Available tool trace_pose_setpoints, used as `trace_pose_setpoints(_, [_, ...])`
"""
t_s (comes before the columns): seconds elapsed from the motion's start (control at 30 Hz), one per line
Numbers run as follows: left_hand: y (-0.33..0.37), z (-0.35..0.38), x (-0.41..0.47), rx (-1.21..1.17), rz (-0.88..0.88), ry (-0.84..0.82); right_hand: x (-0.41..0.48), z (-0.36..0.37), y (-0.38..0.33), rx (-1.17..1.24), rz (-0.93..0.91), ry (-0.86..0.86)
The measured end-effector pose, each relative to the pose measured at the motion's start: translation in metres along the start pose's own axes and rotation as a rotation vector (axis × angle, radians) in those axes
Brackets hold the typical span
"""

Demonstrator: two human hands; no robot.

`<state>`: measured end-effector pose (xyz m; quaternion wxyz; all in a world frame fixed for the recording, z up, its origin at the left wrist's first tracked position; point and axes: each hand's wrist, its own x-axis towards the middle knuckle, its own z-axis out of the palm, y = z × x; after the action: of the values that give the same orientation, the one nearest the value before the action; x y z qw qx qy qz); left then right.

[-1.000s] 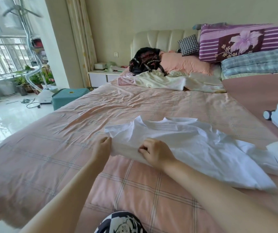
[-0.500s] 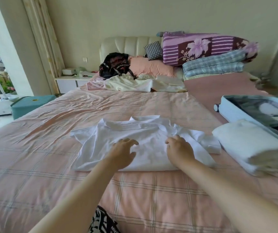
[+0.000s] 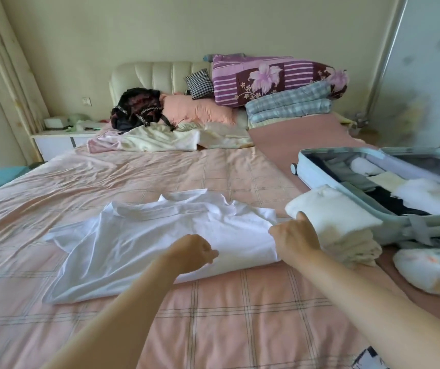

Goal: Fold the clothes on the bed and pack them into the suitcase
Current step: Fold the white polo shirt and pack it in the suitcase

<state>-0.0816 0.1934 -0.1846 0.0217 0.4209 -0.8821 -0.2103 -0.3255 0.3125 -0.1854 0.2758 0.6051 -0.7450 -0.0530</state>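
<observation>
A white collared shirt (image 3: 139,241) lies partly folded on the pink checked bed (image 3: 213,315). My left hand (image 3: 192,253) hovers with curled fingers over the shirt's near edge, and whether it pinches the cloth is unclear. My right hand (image 3: 294,235) rests on the shirt's right edge, fingers bent at the cloth. A folded cream garment (image 3: 338,222) sits just right of that hand. The open light-blue suitcase (image 3: 317,169) lies at the right with folded clothes inside.
A rolled white item (image 3: 431,270) lies below the suitcase. Loose clothes (image 3: 160,139), a black bag (image 3: 136,107), pillows and stacked quilts (image 3: 280,78) fill the head of the bed. A white nightstand (image 3: 56,139) stands at the left.
The view has swung right, bringing the suitcase fully in. Both hands slid rightward along the shirt, from its left edge to its right side, and the shirt's right part now lies folded over.
</observation>
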Motion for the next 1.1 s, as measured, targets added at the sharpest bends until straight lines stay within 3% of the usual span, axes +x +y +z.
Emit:
trace_pose_setpoints(0.1, [0.010,-0.001,0.021,0.087,0.048,-0.019,0.004,-0.007,0.006,-0.021,-0.088,-0.045])
trace_pose_setpoints(0.17, [0.013,0.000,0.035,0.109,0.078,0.003,0.004,-0.009,0.006,0.048,-0.105,-0.257])
trace_pose_setpoints(0.23, [0.018,0.001,0.044,0.104,0.083,-0.020,0.003,-0.013,0.009,0.308,-0.040,-0.558])
trace_pose_setpoints(0.3, [0.020,0.003,0.053,0.129,0.095,-0.048,0.011,-0.015,0.013,0.424,0.013,-0.688])
trace_pose_setpoints(0.4, [0.019,0.001,0.071,0.166,0.120,0.028,0.039,-0.014,0.014,0.457,0.087,-0.611])
trace_pose_setpoints(0.57, [-0.001,-0.007,0.106,0.332,0.064,0.113,0.091,-0.002,-0.004,0.429,0.028,-0.356])
trace_pose_setpoints(0.83, [-0.030,-0.017,0.169,0.675,0.089,0.232,0.148,0.051,-0.021,0.198,-0.205,-0.306])
trace_pose_setpoints(0.93, [-0.040,-0.025,0.184,0.667,0.229,0.365,0.170,0.059,-0.017,0.190,0.003,-0.277])
trace_pose_setpoints(1.0, [-0.052,-0.029,0.195,0.645,0.305,0.545,0.185,0.061,-0.012,0.214,0.198,-0.301])
trace_pose_setpoints(1.1, [-0.062,-0.033,0.197,0.507,0.273,0.817,0.199,0.064,-0.017,0.210,0.286,-0.253])
